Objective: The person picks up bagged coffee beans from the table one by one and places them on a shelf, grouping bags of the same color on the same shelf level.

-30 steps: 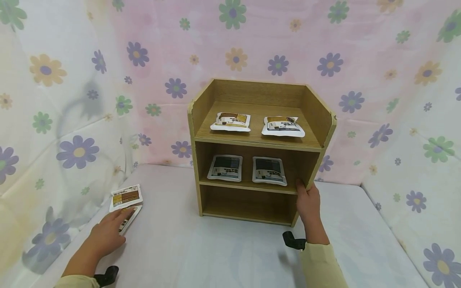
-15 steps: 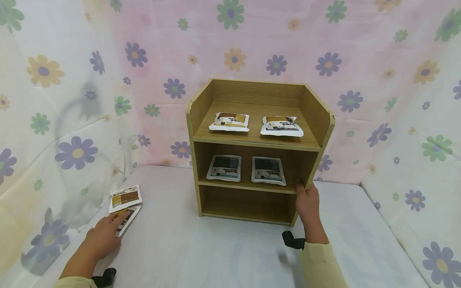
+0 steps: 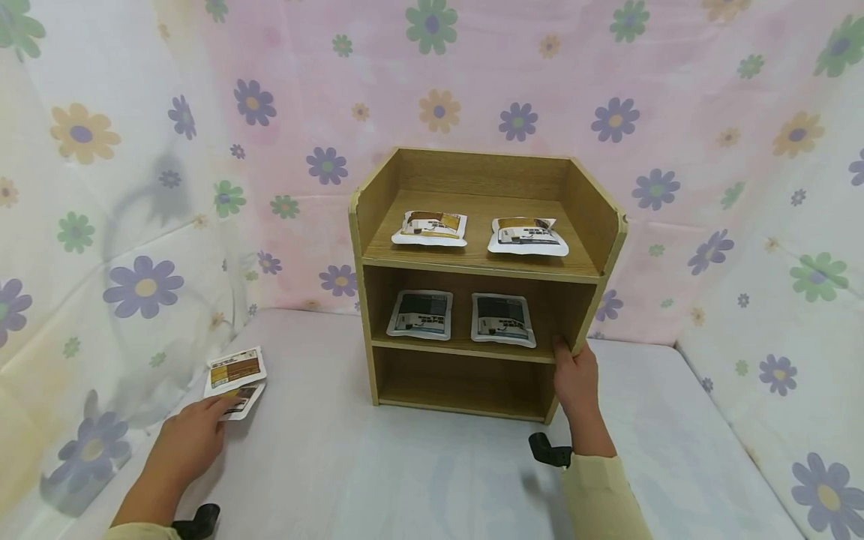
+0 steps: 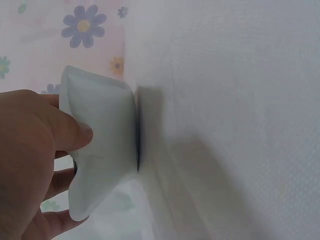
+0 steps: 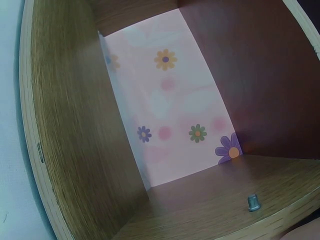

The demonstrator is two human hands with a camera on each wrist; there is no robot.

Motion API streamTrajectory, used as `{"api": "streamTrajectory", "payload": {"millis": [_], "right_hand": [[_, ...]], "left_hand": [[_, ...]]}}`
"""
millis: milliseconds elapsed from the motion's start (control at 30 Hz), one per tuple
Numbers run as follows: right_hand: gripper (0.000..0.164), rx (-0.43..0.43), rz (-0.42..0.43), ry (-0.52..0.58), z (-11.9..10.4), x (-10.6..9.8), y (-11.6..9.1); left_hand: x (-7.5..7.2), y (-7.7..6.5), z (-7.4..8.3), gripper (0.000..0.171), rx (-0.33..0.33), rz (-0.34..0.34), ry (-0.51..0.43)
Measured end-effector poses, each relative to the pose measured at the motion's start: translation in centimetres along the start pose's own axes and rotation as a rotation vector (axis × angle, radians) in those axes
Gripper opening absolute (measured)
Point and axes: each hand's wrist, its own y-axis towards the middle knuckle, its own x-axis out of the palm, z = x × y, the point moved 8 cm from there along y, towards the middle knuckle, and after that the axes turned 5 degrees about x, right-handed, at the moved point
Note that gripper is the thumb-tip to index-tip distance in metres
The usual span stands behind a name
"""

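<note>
My left hand (image 3: 189,439) pinches a flat white food pouch (image 3: 244,401) at the left of the table. In the left wrist view the thumb presses the pouch's plain white back (image 4: 107,125), with fingers behind it. The pouch stands tilted, one edge down at the white surface. A second pouch (image 3: 236,371) with a brown and yellow label lies just beyond. My right hand (image 3: 577,379) grips the right side panel of a small wooden shelf (image 3: 466,271) at middle-board height. Only a sliver of that hand (image 5: 305,232) shows in the right wrist view.
Two brown-labelled pouches (image 3: 432,229) (image 3: 529,237) lie on the top board, two dark-labelled ones (image 3: 421,315) (image 3: 502,320) on the middle board. A metal peg (image 5: 254,202) sticks out inside the lower compartment, whose back is open. Flowered cloth (image 3: 297,97) surrounds the white table (image 3: 405,480).
My left hand has gone from resting over the near pouch to pinching it, and the pouch has tipped up. My right hand stays on the shelf's side.
</note>
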Motion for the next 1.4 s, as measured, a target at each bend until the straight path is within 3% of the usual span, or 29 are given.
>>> {"api": "streamTrajectory", "payload": {"millis": [500, 867, 1200, 1400], "right_hand": [[0.054, 0.002, -0.005, -0.002, 0.1, 0.0, -0.1], [0.056, 0.009, -0.019, 0.004, 0.1, 0.1, -0.1], [0.056, -0.003, -0.01, 0.01, 0.1, 0.0, 0.1], [0.057, 0.01, -0.011, 0.011, 0.1, 0.1, 0.1]], "left_hand": [[-2.1, 0.1, 1.9, 0.033, -0.002, 0.045, -0.061], [-4.0, 0.5, 4.5, 0.031, -0.009, 0.009, -0.067], [-6.1, 0.4, 7.7, 0.031, 0.048, 0.074, -0.076], [-6.6, 0.2, 9.3, 0.033, 0.074, 0.065, -0.087]]}}
